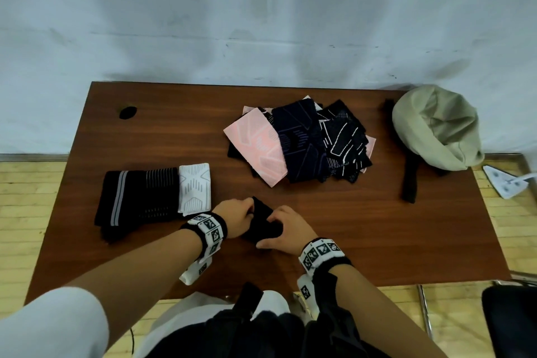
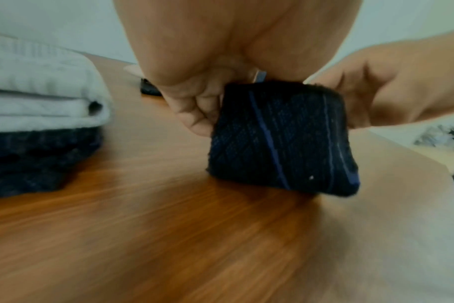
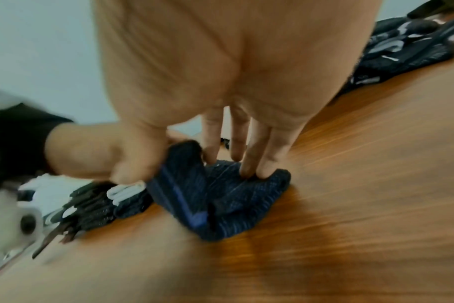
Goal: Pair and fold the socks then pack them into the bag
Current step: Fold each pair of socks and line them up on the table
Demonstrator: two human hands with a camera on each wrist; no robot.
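A dark navy sock pair [image 1: 261, 224] with blue stripes lies near the front middle of the brown table [image 1: 348, 227]. My left hand [image 1: 247, 212] grips one end of it and holds that flap [image 2: 280, 139] raised off the table. My right hand [image 1: 286, 227] presses the other part [image 3: 246, 190] flat with straight fingers [image 3: 249, 162]. Unsorted socks, pink, navy and black-and-white, form a pile [image 1: 299, 142] behind the hands. An olive cloth bag [image 1: 436, 128] sits open at the back right corner.
Folded black and white pairs form a stack [image 1: 151, 195] left of my hands, with a white pair [image 2: 39, 98] on top. The bag's black strap [image 1: 409, 171] trails forward on the table. A cable hole [image 1: 128, 112] is at back left. A dark chair [image 1: 508, 320] stands front right.
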